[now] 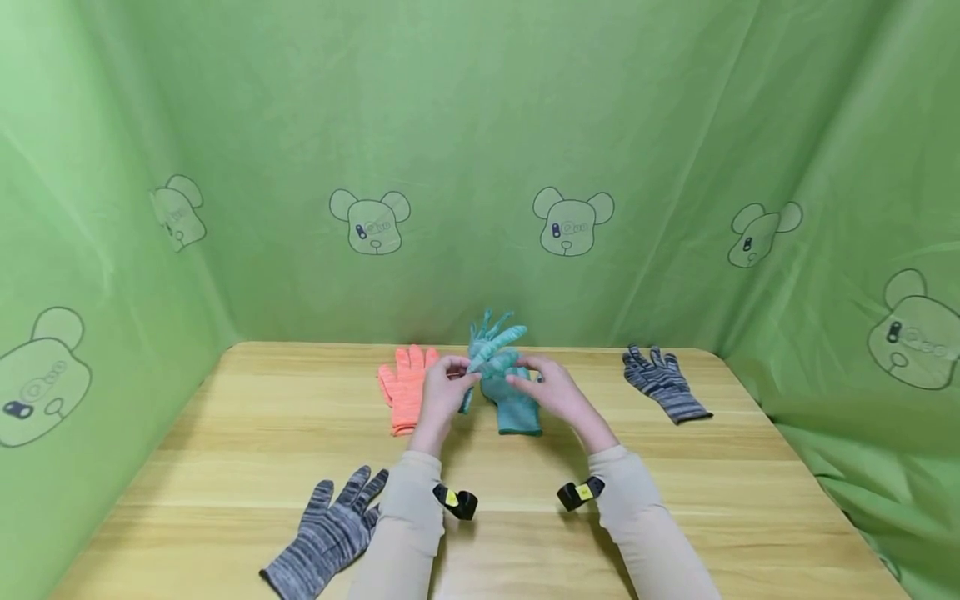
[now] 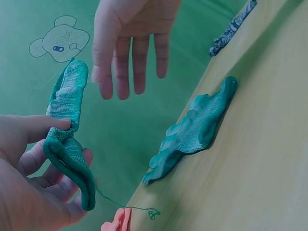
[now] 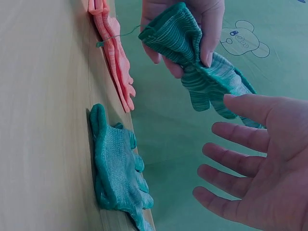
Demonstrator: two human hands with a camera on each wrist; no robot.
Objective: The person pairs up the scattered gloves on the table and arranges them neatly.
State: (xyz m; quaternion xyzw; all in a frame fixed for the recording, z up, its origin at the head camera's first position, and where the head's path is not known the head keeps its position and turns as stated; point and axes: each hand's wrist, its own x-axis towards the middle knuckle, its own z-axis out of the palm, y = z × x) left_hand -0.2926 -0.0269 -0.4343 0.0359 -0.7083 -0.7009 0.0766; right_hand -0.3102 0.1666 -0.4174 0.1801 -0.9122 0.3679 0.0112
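A teal knitted glove (image 2: 67,103) with a dark green cuff hangs above the table, pinched between the thumb and fingers of my left hand (image 1: 446,390). From its cuff trails a loose green thread (image 2: 120,203). Close by on the right, my right hand (image 3: 269,156) has its fingers spread and holds nothing. In the right wrist view its thumb tip comes near the dangling glove fingers; whether they touch I cannot tell. Below both hands a second teal glove (image 1: 519,412) lies on the table, its upper part partly hidden in the head view.
An orange glove (image 1: 407,392) lies just left of my left hand. One grey striped glove (image 1: 663,383) lies at the back right of the wooden table (image 1: 712,508), another grey striped glove (image 1: 324,533) at the front left. Green curtains (image 1: 465,125) enclose the back and sides.
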